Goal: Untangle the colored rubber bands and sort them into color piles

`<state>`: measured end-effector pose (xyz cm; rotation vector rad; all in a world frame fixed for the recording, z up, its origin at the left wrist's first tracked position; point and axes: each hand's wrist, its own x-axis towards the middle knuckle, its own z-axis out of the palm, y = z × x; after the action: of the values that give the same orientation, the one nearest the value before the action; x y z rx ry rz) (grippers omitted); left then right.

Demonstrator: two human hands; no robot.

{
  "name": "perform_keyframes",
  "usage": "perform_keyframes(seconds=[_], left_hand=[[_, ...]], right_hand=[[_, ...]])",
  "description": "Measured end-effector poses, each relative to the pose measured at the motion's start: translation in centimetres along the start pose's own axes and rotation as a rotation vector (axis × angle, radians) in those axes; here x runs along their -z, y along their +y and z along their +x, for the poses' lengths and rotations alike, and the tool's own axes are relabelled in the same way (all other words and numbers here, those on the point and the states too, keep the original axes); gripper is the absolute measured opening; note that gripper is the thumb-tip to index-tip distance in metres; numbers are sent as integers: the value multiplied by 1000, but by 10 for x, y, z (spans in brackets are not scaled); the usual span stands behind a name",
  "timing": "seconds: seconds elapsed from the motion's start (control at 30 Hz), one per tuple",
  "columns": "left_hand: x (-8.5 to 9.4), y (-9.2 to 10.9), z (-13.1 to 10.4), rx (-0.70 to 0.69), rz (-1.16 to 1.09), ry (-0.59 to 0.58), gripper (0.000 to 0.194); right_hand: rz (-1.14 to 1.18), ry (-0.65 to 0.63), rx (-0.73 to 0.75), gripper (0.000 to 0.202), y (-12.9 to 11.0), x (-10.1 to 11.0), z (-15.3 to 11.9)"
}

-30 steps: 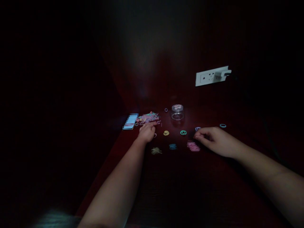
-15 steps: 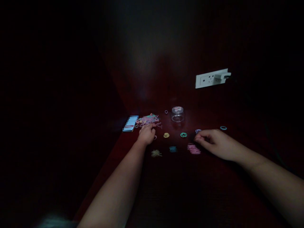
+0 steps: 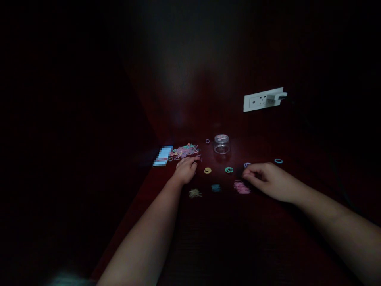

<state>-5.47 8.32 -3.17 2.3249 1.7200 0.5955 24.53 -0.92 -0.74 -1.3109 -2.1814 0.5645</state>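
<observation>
My left hand (image 3: 187, 169) rests at the near edge of a mixed heap of small coloured bands (image 3: 186, 150), fingers stretched toward it, palm down. My right hand (image 3: 262, 176) is closed in a pinch above the pink bands (image 3: 242, 187); what its fingertips hold, if anything, is too small to make out. Purple rings (image 3: 247, 165) lie just behind it. Between the hands are yellow rings (image 3: 207, 170) and green rings (image 3: 229, 170). Nearer me lie a beige pile (image 3: 195, 193) and a blue pile (image 3: 216, 188) of bands.
A lidded clear jar (image 3: 222, 147) stands toward the wall, with a small ring (image 3: 207, 141) beside it. A lit phone (image 3: 162, 155) lies left of the heap. One teal ring (image 3: 278, 161) is at the right. A white socket (image 3: 263, 99) with a plug is on the wall.
My left hand has shifted slightly right and now covers the pink ring that showed beside it. My right hand keeps its pinch; the whole view has shifted slightly.
</observation>
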Motion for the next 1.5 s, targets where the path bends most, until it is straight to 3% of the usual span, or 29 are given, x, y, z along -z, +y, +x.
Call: perform_keyframes(seconds=[1.1,1.3,1.4,1.5], left_hand=[[-7,-9,5,-123,17,88,35],[3,11,-3,-201,-1,204,31],[7,32,-12,-361,-47,332,26],[9,55,-26,-576,-109,356,26]], right_hand=[[17,23,3,26,-4,0,1],[17,29,29,25,2,-2,1],[19,36,11,24,3,-4,1],[55,56,6,22,1,-6,1]])
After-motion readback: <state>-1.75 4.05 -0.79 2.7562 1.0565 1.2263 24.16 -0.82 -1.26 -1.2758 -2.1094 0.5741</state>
